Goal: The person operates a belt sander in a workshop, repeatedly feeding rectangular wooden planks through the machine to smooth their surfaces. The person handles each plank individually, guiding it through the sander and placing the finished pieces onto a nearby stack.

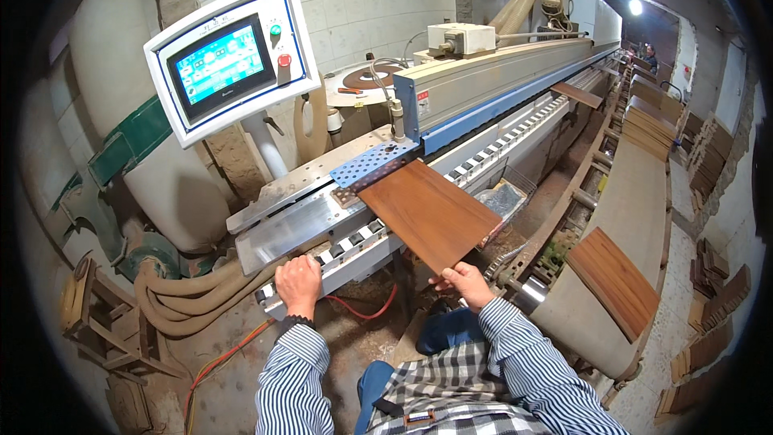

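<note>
Right hand (467,285) pinches the near corner of a brown wood-grain panel (435,213), which runs forward-left from the fingertips to the blue perforated plate (372,164), under it or against it, can't tell; left hand (298,283) is curled on the roller rail (353,243), grip unclear. Pass looks barely started: panel mostly outside the edge bander (507,80), full run left; another panel (578,95) sits farther down, one more (613,283) on the conveyor belt (573,330).

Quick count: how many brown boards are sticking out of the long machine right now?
2 that I can make out: the near board, by the blue plate, its corner in the right grip; and the far board, farther along the machine. Others may be hidden.
</note>
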Demonstrator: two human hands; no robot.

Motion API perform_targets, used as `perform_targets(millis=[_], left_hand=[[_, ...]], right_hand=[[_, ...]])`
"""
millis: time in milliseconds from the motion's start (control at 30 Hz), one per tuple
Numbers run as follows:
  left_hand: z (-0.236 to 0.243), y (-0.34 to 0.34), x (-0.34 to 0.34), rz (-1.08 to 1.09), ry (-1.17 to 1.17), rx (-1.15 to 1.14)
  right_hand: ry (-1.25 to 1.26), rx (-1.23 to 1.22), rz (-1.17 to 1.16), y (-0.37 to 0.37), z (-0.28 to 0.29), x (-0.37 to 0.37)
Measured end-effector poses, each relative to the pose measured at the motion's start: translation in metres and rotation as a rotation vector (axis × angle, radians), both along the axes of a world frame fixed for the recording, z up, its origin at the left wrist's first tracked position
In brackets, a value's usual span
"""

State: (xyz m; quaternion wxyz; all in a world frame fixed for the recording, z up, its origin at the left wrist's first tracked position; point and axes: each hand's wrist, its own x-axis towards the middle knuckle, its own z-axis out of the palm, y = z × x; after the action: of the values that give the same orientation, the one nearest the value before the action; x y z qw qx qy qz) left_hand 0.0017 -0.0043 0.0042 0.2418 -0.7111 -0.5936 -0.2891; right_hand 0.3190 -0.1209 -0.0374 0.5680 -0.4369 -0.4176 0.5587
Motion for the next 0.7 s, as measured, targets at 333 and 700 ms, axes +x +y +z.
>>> perform_targets(millis=[333, 700], left_hand=[[-0.016, 0.014, -0.005, -0.007, 0.151, 0.054], [-0.018, 0.015, -0.005, 0.024, 0.124, 0.047]], right_hand=[[0.038, -0.128, -0.369, -0.005, 0.005, 0.071], [-1.121, -1.219, -1.79, -0.326, -0.078, 0.273]])
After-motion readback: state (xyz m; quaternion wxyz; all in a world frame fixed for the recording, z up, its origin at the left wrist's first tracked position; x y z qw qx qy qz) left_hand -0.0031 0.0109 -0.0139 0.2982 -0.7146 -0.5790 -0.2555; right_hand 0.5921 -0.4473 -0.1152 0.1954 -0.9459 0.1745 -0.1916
